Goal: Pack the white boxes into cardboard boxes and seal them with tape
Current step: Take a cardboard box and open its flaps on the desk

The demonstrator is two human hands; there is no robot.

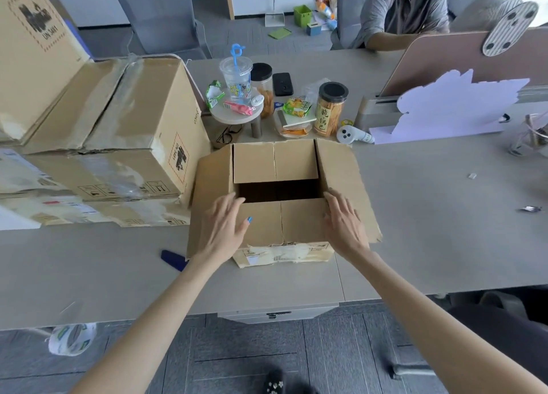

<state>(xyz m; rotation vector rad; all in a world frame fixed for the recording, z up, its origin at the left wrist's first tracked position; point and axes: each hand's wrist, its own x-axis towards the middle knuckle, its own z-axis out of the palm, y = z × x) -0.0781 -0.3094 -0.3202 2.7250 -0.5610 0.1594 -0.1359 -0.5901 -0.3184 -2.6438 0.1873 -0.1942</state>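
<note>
Both arms are stretched forward at the frame's centre. The left hand and right hand are laid flat, fingers straight, across the near corners of the one open cardboard box, set mid-surface. Two black-lidded jars are seen behind it, and one tape roll at lower left.

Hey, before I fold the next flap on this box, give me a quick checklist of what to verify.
1. Near flap down: ok, left hand and right hand rest on its ends.
2. Far flap down: not ok, it slants up.
3. Left flap and right flap free: ok, both splay outward.
4. White boxes inside: cannot tell, the opening is dark.
5. Tape roll near: ok, below the table's near edge, left side.
</note>
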